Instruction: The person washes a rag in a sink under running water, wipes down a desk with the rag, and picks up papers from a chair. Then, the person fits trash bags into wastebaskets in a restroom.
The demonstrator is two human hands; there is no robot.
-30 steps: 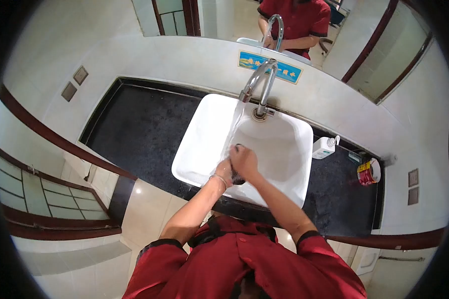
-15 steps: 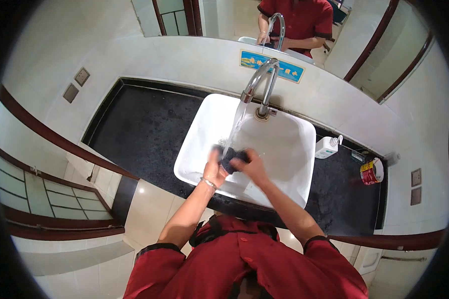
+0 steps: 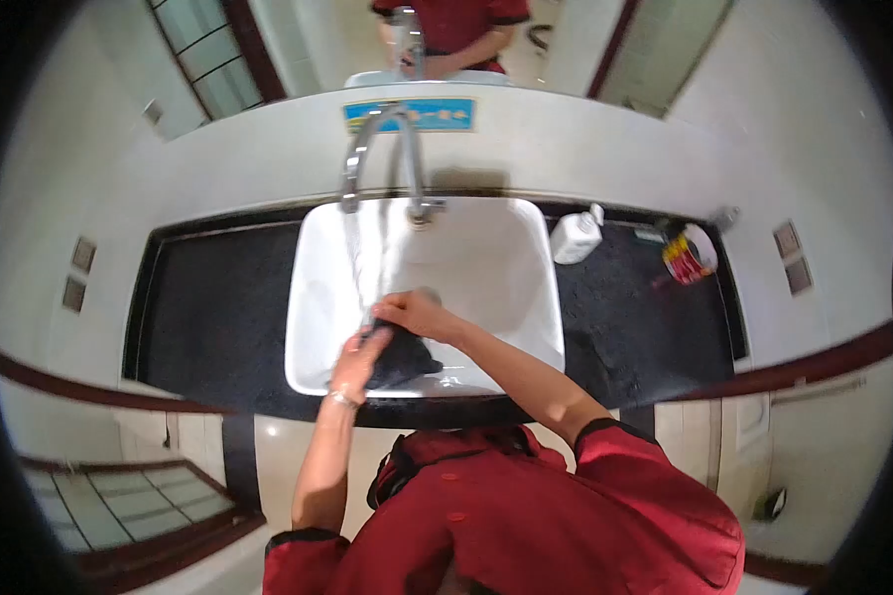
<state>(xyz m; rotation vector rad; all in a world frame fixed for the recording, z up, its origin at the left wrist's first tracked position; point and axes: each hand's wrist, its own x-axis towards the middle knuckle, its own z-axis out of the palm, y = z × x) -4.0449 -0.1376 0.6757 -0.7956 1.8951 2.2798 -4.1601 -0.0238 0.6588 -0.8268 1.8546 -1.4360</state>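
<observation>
A wet-looking black cloth (image 3: 404, 361) hangs spread out over the front left of the white sink (image 3: 486, 248). My left hand (image 3: 355, 363), with a bracelet at the wrist, grips the cloth's left edge. With fingers pinched, my right hand (image 3: 415, 314) holds its upper edge. Water runs from the curved chrome faucet (image 3: 355, 164) down beside the hands. Part of the cloth behind my left fingers is hidden.
On the black counter (image 3: 218, 307), right of the sink, stand a white pump bottle (image 3: 576, 236) and a red and yellow container (image 3: 689, 256). A blue sign (image 3: 442, 114) is on the wall below a mirror.
The cloth was bunched between both hands under the stream; now it hangs opened out. My right hand has moved to its upper edge. The view has turned and shifted.
</observation>
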